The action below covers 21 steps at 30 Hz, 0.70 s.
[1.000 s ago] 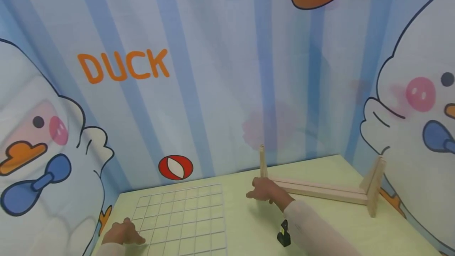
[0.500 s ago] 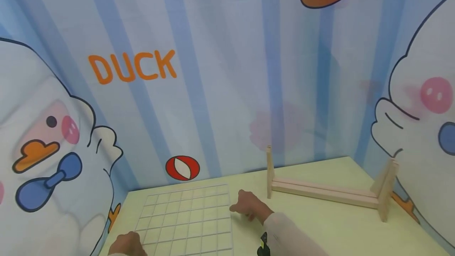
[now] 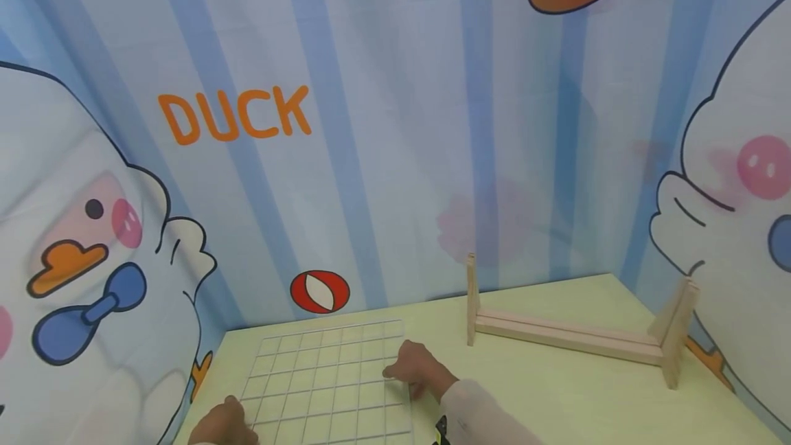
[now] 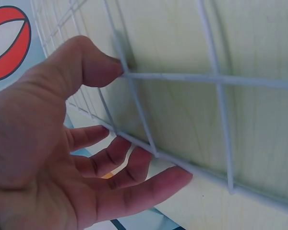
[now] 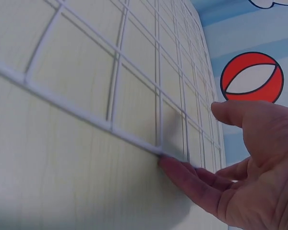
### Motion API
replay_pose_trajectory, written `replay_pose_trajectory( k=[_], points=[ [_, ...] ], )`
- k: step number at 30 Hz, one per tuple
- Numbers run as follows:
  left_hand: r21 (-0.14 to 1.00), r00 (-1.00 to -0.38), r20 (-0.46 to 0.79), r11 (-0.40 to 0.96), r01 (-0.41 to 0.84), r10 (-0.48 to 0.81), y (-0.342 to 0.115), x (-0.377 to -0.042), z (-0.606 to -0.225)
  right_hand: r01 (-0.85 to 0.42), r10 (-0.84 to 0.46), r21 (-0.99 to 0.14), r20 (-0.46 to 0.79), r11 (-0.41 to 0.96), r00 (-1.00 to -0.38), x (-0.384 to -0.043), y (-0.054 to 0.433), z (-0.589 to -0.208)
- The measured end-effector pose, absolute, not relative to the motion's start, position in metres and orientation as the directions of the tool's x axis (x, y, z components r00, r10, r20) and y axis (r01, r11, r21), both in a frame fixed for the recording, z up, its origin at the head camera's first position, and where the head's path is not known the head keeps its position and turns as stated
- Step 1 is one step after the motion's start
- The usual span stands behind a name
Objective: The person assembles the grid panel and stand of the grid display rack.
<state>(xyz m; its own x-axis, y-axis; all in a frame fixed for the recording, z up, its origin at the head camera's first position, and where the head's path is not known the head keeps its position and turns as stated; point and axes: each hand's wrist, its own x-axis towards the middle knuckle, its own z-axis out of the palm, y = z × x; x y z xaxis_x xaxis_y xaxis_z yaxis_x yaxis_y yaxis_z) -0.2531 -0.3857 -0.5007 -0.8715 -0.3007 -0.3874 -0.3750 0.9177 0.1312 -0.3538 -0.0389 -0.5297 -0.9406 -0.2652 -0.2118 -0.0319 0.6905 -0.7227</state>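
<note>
A white wire grid panel (image 3: 336, 387) lies on the pale table in the head view. At its near left edge, my left hand (image 3: 224, 423) grips it. The left wrist view shows that hand's thumb (image 4: 103, 67) against a wire crossing, with the other fingers (image 4: 168, 184) along the outer edge wire. At the panel's right edge is my right hand (image 3: 417, 368). In the right wrist view its index fingertip (image 5: 170, 165) is right at the edge wire, while the thumb (image 5: 230, 112) stands raised, apart from the wires.
A wooden stand (image 3: 568, 340) with two uprights and a long crossbar stands on the right of the table (image 3: 531, 390). Behind it hangs a striped blue curtain (image 3: 408, 156) printed with ducks. A black wrist device (image 3: 441, 429) shows beside the right sleeve (image 3: 482, 414).
My right hand has moved left from beside the wooden stand to the grid panel's right edge. The left hand stays at the panel's left edge. The head view has turned slightly left.
</note>
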Motion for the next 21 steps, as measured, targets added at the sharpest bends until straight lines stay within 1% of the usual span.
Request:
replay_pose_trajectory(
  k=[2,5,9,14,17,21],
  points=[
    [0.153,-0.882,-0.371,0.918,-0.366,-0.290,-0.386,-0.253,-0.503,-0.040,-0.249,-0.713,-0.191,0.700,-0.949,-0.352,-0.043,-0.532],
    [0.149,-0.886,-0.377,0.926,-0.347,-0.271,-0.387,-0.254,-0.504,-0.048,-0.215,-0.679,-0.164,0.732,-0.963,-0.349,-0.048,-0.534],
    [0.143,-0.869,-0.429,0.931,-0.336,-0.248,-0.390,-0.255,-0.504,-0.024,-0.143,-0.633,-0.138,0.774,-0.980,-0.345,-0.055,-0.537],
    [0.163,-0.862,-0.452,0.929,-0.333,-0.229,-0.391,-0.257,-0.502,0.001,-0.057,-0.557,-0.085,0.831,-0.995,-0.343,-0.062,-0.537],
    [0.155,-0.863,-0.449,0.931,-0.332,-0.233,-0.392,-0.259,-0.499,0.003,-0.034,-0.514,-0.063,0.858,-0.997,-0.345,-0.064,-0.533],
    [0.139,-0.849,-0.453,0.919,-0.368,-0.271,-0.395,-0.265,-0.497,0.012,-0.011,-0.511,-0.042,0.860,-0.999,-0.349,-0.064,-0.526]
  ],
)
